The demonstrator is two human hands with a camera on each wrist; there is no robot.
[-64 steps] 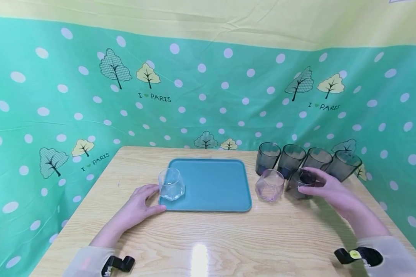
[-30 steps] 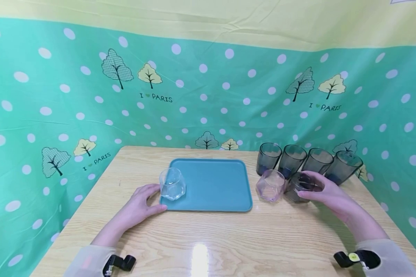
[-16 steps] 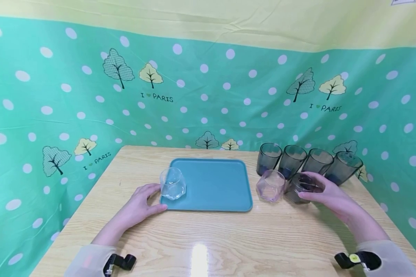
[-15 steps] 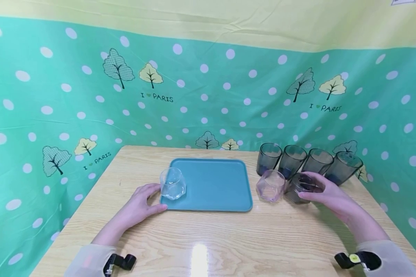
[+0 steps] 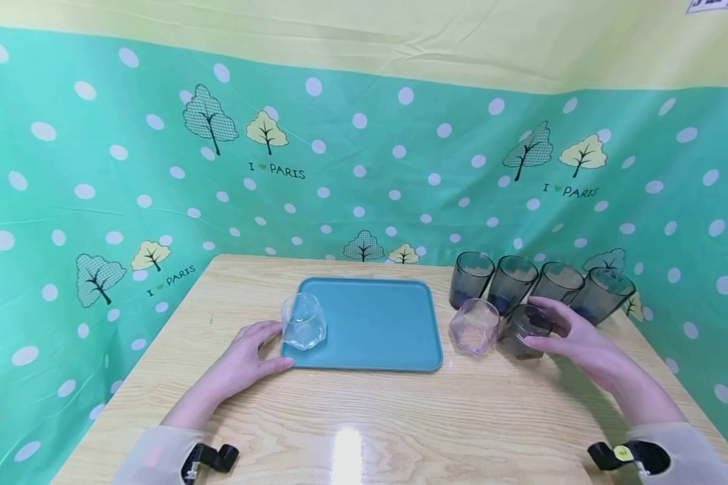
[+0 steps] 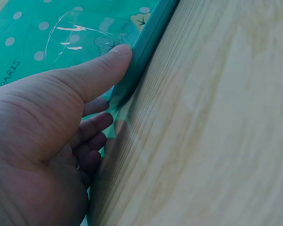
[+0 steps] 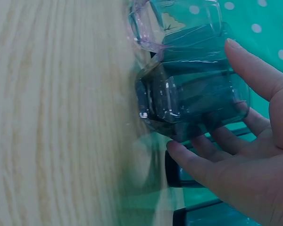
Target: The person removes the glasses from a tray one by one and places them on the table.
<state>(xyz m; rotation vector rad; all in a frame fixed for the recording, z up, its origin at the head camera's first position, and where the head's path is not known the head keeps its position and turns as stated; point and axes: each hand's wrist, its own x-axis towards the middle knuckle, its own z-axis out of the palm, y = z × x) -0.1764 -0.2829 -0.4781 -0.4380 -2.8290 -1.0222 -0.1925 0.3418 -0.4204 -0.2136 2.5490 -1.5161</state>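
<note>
My left hand [image 5: 247, 357] holds the front left corner of a blue tray [image 5: 376, 330]. In the left wrist view its thumb lies on the tray's rim [image 6: 142, 59], with the fingers bent beside it. A clear faceted glass [image 5: 304, 329] stands upright at the tray's left end, just by those fingers. On the right, my right hand [image 5: 582, 340] is spread around a short smoky faceted glass [image 5: 518, 333] on the table. Seen from the right wrist, thumb and extended fingers flank this smoky glass [image 7: 193, 89]. A pink-tinted faceted glass [image 5: 474, 331] stands immediately left of it.
Behind the short glasses is a row of several tall dark tumblers, the leftmost tumbler [image 5: 471, 279] nearest the tray and the rightmost tumbler [image 5: 603, 296] near the table's right edge. A green dotted curtain [image 5: 364, 182] closes off the back of the wooden table [image 5: 412, 424].
My right hand has brought the smoky glass slightly toward the front, beside the pink one, and its fingers have since loosened. My left hand has kept its place at the tray.
</note>
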